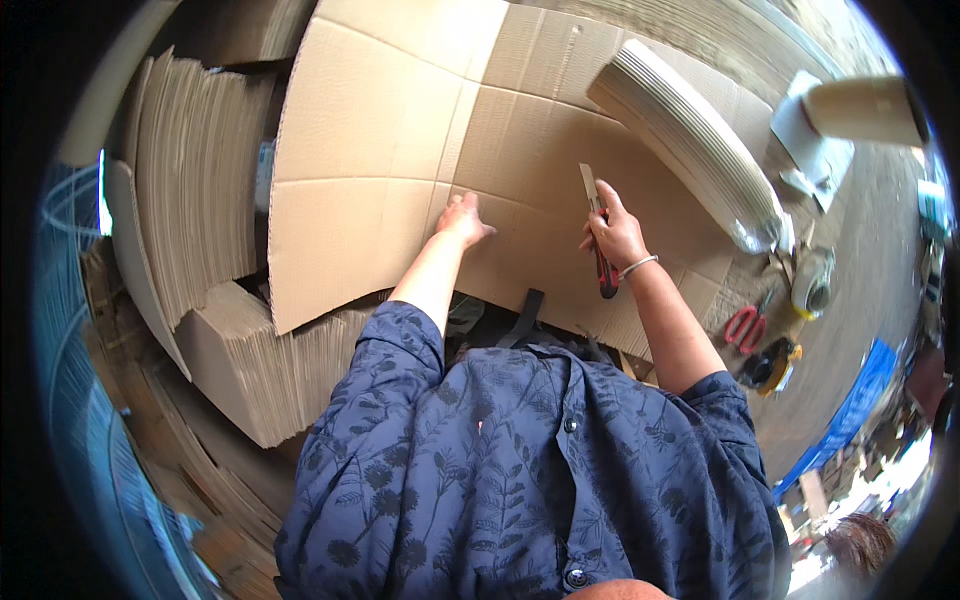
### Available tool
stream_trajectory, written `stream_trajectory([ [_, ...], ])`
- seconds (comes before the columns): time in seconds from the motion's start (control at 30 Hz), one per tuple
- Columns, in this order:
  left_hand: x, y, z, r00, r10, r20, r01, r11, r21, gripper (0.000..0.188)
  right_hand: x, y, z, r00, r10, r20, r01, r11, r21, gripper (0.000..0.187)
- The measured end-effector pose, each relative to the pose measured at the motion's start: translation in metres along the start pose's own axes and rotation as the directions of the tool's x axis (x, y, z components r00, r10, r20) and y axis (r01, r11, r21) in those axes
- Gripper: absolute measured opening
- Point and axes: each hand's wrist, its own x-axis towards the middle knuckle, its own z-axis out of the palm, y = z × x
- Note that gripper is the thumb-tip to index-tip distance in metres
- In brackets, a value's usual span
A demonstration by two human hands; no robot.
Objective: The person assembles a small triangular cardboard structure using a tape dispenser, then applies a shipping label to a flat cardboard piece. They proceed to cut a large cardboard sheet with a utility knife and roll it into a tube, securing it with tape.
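Tabletop [860, 260] edge: blue strip [840, 415], any print blurred; right fingers [609, 197] hold knife [604, 270].

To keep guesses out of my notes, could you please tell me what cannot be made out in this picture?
- Underside of the cardboard: head view, hidden by its own upper face.
- Part of the knife's handle: head view, covered by the right hand.
- Palm of the left hand: head view, hidden by the back of that hand.
- Clutter at lower right: head view, blurred and washed out by glare.
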Motion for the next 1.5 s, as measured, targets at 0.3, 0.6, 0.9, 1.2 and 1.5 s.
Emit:
stream_trajectory([
  [0.3,0.013,-0.001,-0.004,0.991,0.120,0.059,-0.128,0.980,0.151,0.075,0.128,-0.022,0.020,1.000,-0.018,-0.020,0.011,0.942,-0.336,0.061],
  [0.6,0.020,-0.004,0.002,0.992,0.106,0.061,-0.112,0.988,0.105,0.075,0.229,-0.073,0.017,0.905,-0.230,-0.359,-0.034,0.801,-0.598,0.065],
  [0.9,0.022,-0.002,-0.002,0.993,0.082,0.082,-0.091,0.990,0.108,0.070,0.292,-0.131,0.007,0.883,-0.187,-0.430,-0.099,0.822,-0.561,0.076],
  [1.2,0.028,-0.005,0.008,0.995,0.097,0.038,-0.101,0.989,0.106,0.068,0.322,-0.134,-0.005,0.895,-0.190,-0.404,-0.064,0.841,-0.538,0.077],
  [1.5,0.029,-0.005,0.011,0.993,0.111,0.030,-0.114,0.988,0.105,0.067,0.334,-0.134,-0.010,0.884,-0.257,-0.391,-0.090,0.727,-0.681,0.063],
])
